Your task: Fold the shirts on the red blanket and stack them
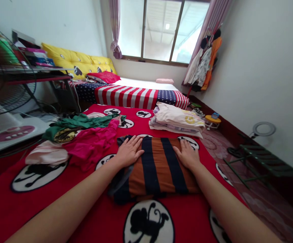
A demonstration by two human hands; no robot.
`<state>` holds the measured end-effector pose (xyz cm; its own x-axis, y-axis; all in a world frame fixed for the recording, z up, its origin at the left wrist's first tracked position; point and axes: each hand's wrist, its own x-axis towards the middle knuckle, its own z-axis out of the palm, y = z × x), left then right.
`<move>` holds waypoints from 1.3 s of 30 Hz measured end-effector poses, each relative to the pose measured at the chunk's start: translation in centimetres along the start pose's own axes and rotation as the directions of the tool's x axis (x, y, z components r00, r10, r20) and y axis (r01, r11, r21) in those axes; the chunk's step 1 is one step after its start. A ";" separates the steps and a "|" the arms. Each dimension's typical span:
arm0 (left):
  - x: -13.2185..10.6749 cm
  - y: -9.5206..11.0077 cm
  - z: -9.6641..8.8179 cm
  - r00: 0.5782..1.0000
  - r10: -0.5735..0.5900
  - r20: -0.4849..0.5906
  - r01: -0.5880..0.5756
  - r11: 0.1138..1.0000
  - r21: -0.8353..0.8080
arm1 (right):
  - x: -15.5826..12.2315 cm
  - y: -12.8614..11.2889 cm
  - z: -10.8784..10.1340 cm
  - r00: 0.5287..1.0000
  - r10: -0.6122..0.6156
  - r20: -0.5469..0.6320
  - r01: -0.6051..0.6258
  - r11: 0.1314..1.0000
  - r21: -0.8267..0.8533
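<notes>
1. The left hand lies flat, fingers spread and released, palm down on the left part of a folded striped garment.
2. The right hand lies just as flat and released on the garment's right part; neither hand grips the cloth.
3. The striped garment, brown with dark navy bands, rests on a red blanket printed with black figures in white ovals, in front of the person and between both forearms.
4. Its left edge is bunched and dark, partly under the left wrist, so the shape of the fold there is hard to make out.
5. Just beyond the right hand sits a stack of folded pale clothes, its top piece cream with a yellow print.
6. To the left of the left hand lies a loose heap: a magenta garment, green cloth behind it and a pale pink piece at the near left.
7. What lies under the heap cannot be told.
8. A bed with a stars-and-stripes cover stands behind, under the window.
9. A fan at the left is cut off by the frame edge.
10. Clothes hanging by the curtain are too small to tell apart.
</notes>
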<state>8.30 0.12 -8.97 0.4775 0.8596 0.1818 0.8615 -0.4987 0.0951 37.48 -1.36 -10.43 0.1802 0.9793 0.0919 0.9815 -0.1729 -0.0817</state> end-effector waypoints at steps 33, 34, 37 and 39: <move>-2.1 -3.6 0.6 0.765 -0.517 -0.383 0.080 0.667 -0.740 | -0.7 -12.3 -20.6 0.989 -0.135 0.064 -0.045 0.135 0.990; -2.1 -3.7 0.5 0.755 -0.541 -0.371 0.092 0.647 -0.757 | 0.7 -13.4 -21.3 0.990 -0.124 0.066 -0.046 0.152 0.987; -2.3 -4.0 0.6 0.749 -0.572 -0.334 0.109 0.603 -0.790 | 5.8 -15.9 -23.7 0.988 -0.155 0.004 0.030 0.218 0.976; -2.3 -4.1 0.7 0.760 -0.562 -0.327 0.108 0.604 -0.790 | 10.0 -16.4 -25.4 0.962 -0.175 -0.208 0.255 0.319 0.913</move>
<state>3.76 0.24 -10.51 -0.1781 0.8971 0.4042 0.4354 -0.2966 0.8500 24.84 8.56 17.00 0.0154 0.9510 0.3088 0.3008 0.2901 -0.9085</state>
